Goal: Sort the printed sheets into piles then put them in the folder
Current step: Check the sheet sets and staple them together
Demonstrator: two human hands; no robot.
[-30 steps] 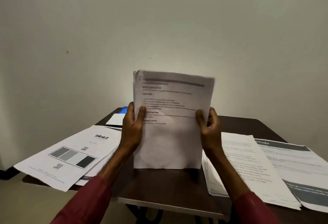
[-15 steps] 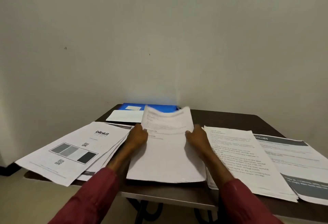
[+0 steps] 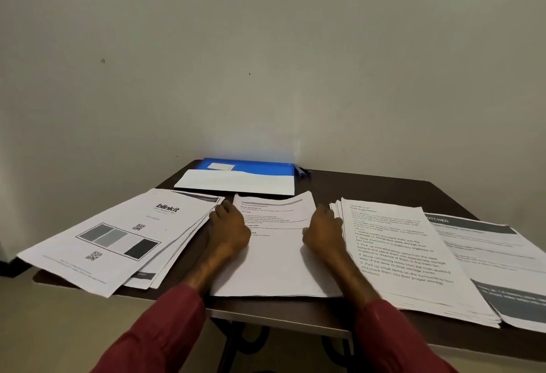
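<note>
A middle stack of printed sheets lies flat on the dark table, straight in front of me. My left hand holds its left edge and my right hand holds its right edge, fingers curled at the sides. To the left lies a fanned pile topped by a "blinkit" sheet. To the right sits a thick pile of text sheets, and beyond it a pile with a grey "KITCHEN" header. A blue folder with a white flap lies at the back by the wall.
The blinkit pile overhangs the table's left front corner, and the right-hand piles reach the front edge. A small blue object lies beside the folder's right end. A plain wall stands directly behind the table.
The stack, held upright in both hands a second ago, has been lowered and now lies flat on the table between the side piles. Both hands stay at its edges.
</note>
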